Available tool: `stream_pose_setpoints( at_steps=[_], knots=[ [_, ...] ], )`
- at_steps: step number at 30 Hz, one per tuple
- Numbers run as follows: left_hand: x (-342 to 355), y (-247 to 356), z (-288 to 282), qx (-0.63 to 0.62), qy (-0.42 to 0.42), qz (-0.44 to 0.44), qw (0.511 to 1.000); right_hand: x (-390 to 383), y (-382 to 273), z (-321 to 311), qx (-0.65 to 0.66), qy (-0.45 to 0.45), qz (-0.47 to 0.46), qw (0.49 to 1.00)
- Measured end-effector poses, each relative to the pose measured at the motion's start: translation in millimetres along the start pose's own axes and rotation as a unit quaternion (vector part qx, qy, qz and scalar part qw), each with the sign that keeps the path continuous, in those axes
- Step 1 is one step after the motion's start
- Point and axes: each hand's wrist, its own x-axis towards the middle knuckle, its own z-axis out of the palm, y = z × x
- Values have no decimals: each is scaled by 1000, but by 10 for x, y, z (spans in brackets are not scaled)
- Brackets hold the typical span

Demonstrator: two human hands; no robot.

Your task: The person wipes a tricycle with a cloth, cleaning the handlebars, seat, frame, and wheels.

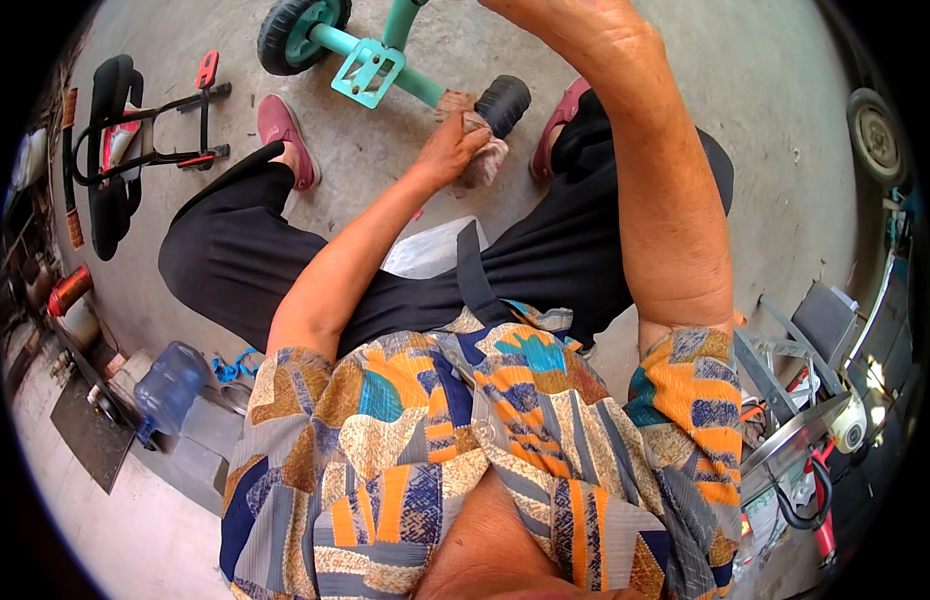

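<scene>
A teal wheeled frame with a black wheel at its left end and a black cylindrical piece at its right end lies on the floor between my feet. My left hand grips a crumpled pale, stained cloth around the tube beside that black piece. My right hand reaches to the top edge above the frame; its fingers are cut off, so what it holds is hidden.
A black padded part with bars lies left, near a red cylinder and blue water jug. A pale seat is under me. A loose wheel and metal frames stand right on the concrete floor.
</scene>
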Motion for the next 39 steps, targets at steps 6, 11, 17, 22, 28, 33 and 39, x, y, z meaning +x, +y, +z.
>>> stream_pose_setpoints(
  at_steps=[6,11,17,22,28,33,39],
  knots=[
    [-42,332,146,255,111,164,946,-27,13,38,-22,16,-7,1000],
    [25,452,193,277,113,115,947,-87,85,77,-8,61,-47,997],
    [278,368,209,215,132,92,963,-146,122,42,-18,62,-39,997],
    [456,-338,84,11,156,67,985,-110,74,-10,-19,-10,14,1000],
    [133,-300,191,-451,265,-209,826,-80,34,-102,0,-68,31,997],
    [-57,379,157,-443,256,-296,807,-56,-11,-98,-17,-91,44,995],
    [-88,342,329,-229,195,-51,952,-32,-35,-82,-42,-64,57,995]
  ],
)
